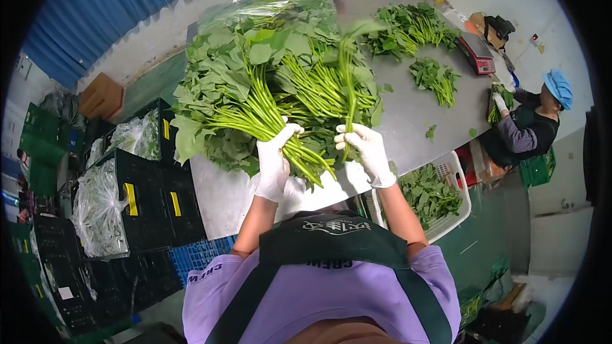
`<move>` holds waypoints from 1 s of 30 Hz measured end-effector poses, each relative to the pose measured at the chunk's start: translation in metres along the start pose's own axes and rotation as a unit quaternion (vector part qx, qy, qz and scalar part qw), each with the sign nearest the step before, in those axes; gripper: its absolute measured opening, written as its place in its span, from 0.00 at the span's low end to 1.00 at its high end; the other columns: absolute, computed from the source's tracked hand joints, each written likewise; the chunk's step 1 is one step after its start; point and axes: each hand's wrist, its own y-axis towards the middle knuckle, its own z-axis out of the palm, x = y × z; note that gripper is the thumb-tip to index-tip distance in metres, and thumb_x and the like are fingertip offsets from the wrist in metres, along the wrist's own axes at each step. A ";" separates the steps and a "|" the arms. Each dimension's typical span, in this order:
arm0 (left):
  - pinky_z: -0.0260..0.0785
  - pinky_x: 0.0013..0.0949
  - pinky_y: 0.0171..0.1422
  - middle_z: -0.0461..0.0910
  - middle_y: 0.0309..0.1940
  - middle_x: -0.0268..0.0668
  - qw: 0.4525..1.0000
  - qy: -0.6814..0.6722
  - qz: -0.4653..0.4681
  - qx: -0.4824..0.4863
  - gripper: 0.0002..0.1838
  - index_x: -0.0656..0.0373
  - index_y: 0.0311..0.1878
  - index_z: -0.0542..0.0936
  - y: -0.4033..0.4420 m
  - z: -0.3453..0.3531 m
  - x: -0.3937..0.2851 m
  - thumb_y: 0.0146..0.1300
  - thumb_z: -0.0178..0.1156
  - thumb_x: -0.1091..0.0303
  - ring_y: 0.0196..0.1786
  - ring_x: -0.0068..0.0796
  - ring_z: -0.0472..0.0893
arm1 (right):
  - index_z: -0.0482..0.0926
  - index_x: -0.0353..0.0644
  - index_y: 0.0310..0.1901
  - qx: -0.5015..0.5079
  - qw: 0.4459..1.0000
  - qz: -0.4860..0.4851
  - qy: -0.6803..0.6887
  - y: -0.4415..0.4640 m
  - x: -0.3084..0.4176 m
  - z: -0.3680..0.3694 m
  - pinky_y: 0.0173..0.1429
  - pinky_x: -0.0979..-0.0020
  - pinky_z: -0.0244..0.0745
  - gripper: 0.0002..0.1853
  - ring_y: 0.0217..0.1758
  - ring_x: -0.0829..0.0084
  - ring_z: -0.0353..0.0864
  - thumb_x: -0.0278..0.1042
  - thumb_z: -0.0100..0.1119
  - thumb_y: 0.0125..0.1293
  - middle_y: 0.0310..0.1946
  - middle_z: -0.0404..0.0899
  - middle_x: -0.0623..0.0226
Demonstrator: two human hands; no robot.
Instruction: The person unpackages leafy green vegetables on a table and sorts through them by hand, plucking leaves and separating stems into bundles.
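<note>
My left hand (275,158), in a white glove, is closed around a thick bunch of green stems (258,111) whose leaves point up and away. A few long leafy stems (348,89) are pinched in my gloved right hand (364,146), held upright a little to the right of the bunch. Both hands are above the near edge of the metal table (411,111). Behind and beneath them lies a large heap of leafy greens (217,76), with clear plastic (274,5) over its far end.
Smaller bunches (435,79) and a red scale (477,54) are on the table's right. A white basket of leaves (464,197) stands by my right arm. Black crates (146,204) are stacked at left. A co-worker in a blue cap (535,121) handles greens at right.
</note>
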 end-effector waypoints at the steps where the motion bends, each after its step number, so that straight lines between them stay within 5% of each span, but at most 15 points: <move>1: 0.72 0.28 0.42 0.78 0.30 0.39 1.000 0.010 -0.003 -0.010 0.13 0.67 0.41 0.72 0.000 -0.001 -0.001 0.53 0.61 0.82 0.33 0.29 0.80 | 0.75 0.30 0.50 -0.003 1.000 -0.004 -0.006 0.000 -0.004 0.002 0.43 0.77 0.74 0.14 0.36 0.77 0.79 0.24 0.53 0.63 0.38 0.80 0.61; 7: 0.75 0.29 0.41 0.81 0.35 0.46 0.999 0.026 -0.041 0.008 0.16 0.68 0.48 0.69 0.001 -0.011 0.005 0.55 0.59 0.82 0.36 0.33 0.82 | 0.77 0.31 0.50 -0.022 0.998 -0.042 -0.031 -0.005 -0.017 0.021 0.43 0.79 0.73 0.14 0.35 0.79 0.78 0.22 0.52 0.63 0.37 0.82 0.65; 9: 0.75 0.27 0.39 0.81 0.37 0.48 0.997 0.012 -0.064 0.027 0.17 0.67 0.48 0.70 0.003 -0.013 0.006 0.56 0.60 0.82 0.35 0.32 0.82 | 0.78 0.32 0.50 -0.023 0.985 -0.124 -0.118 -0.002 -0.035 0.023 0.40 0.79 0.74 0.14 0.33 0.80 0.79 0.22 0.55 0.62 0.35 0.83 0.63; 14: 0.74 0.27 0.37 0.81 0.35 0.43 0.997 0.004 -0.056 0.048 0.15 0.67 0.44 0.74 0.004 -0.008 0.002 0.52 0.61 0.83 0.31 0.28 0.80 | 0.79 0.38 0.48 -0.010 0.862 -0.266 -0.432 -0.006 -0.040 0.025 0.41 0.74 0.74 0.14 0.33 0.72 0.81 0.24 0.60 0.59 0.34 0.83 0.61; 18: 0.74 0.27 0.36 0.81 0.33 0.39 0.996 0.009 -0.075 0.044 0.13 0.66 0.41 0.77 0.006 -0.007 0.000 0.50 0.62 0.84 0.30 0.28 0.80 | 0.80 0.41 0.42 -0.012 0.821 -0.285 -0.495 -0.012 -0.024 0.032 0.37 0.68 0.74 0.11 0.31 0.61 0.80 0.26 0.63 0.55 0.29 0.80 0.59; 25: 0.74 0.26 0.37 0.80 0.31 0.38 0.996 -0.022 -0.067 0.057 0.12 0.67 0.40 0.77 0.003 -0.002 0.001 0.51 0.62 0.84 0.29 0.26 0.80 | 0.82 0.42 0.41 -0.048 0.795 -0.349 -0.493 -0.006 -0.028 0.027 0.36 0.69 0.75 0.11 0.32 0.62 0.81 0.28 0.61 0.54 0.32 0.81 0.60; 28: 0.74 0.25 0.36 0.82 0.31 0.39 0.996 0.039 -0.057 0.054 0.09 0.67 0.37 0.79 0.000 0.000 -0.002 0.50 0.64 0.83 0.29 0.25 0.80 | 0.80 0.38 0.46 0.003 0.847 -0.293 -0.443 -0.006 -0.030 0.030 0.37 0.73 0.75 0.13 0.31 0.67 0.82 0.27 0.59 0.57 0.32 0.82 0.61; 30: 0.75 0.26 0.36 0.82 0.32 0.40 0.995 0.069 -0.051 0.057 0.10 0.68 0.38 0.79 -0.003 0.002 -0.005 0.51 0.63 0.83 0.30 0.26 0.81 | 0.79 0.35 0.47 0.074 0.974 -0.089 -0.194 -0.006 -0.020 0.035 0.38 0.75 0.74 0.14 0.32 0.73 0.81 0.27 0.58 0.59 0.32 0.82 0.63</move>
